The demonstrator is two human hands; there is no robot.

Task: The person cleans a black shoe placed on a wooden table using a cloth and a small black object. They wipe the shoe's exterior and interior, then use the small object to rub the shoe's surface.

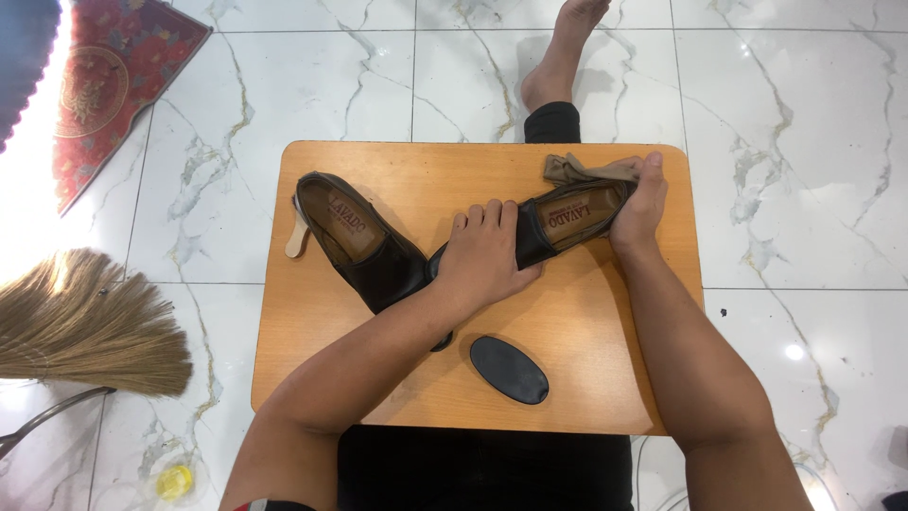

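Two black leather loafers lie on a small wooden table [586, 360]. My left hand [484, 257] presses down on the toe of the right-hand loafer [567, 220], fingers spread over it. At that shoe's heel, my right hand [641, 206] grips the rim together with a crumpled tan cloth [579, 170]. The other loafer [357, 238] rests to the left, opening up, untouched. A pale wooden shoehorn [298, 237] lies beside its heel. Near the table's front lies a black oval brush [509, 369], back side up.
The table stands on a white marble floor [804, 142]. A straw broom [85, 326] lies at the left, a red patterned rug [113, 76] at the top left. My bare foot [566, 47] stretches out beyond the table. A small yellow object [175, 481] sits at the bottom left.
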